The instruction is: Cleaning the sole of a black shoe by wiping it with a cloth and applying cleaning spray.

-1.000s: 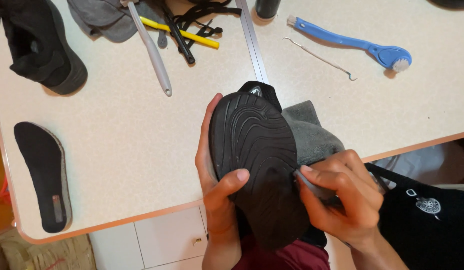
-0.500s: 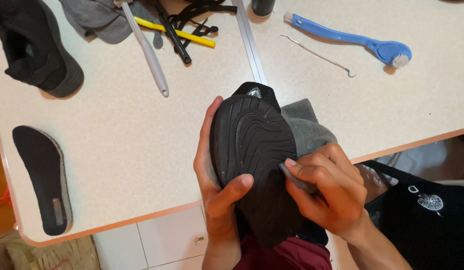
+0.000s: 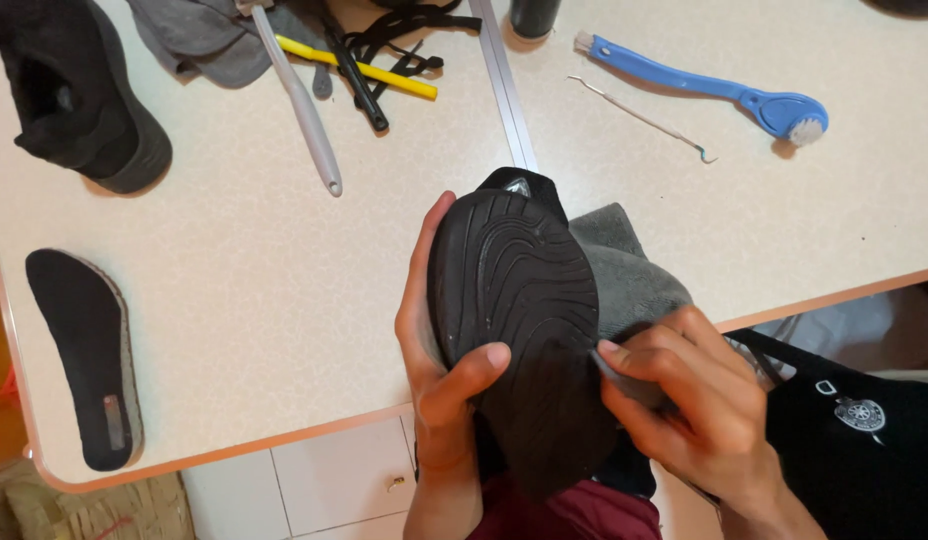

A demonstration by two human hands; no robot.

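The left hand (image 3: 439,370) grips a black shoe (image 3: 519,320) sole-up over the bench (image 3: 284,280) edge. The right hand (image 3: 684,400) is closed on a grey cloth (image 3: 629,280), apparently pressing it against the sole's side.

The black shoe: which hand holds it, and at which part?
The left hand grips the black shoe at its side edge, thumb on the sole.

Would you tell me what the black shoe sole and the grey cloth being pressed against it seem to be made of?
Shoe sole: probably moulded rubber, matte black, with curved raised tread ridges. Grey cloth: looks like soft microfibre or fleece, with a fuzzy, dull surface bunched into folds under the right hand.
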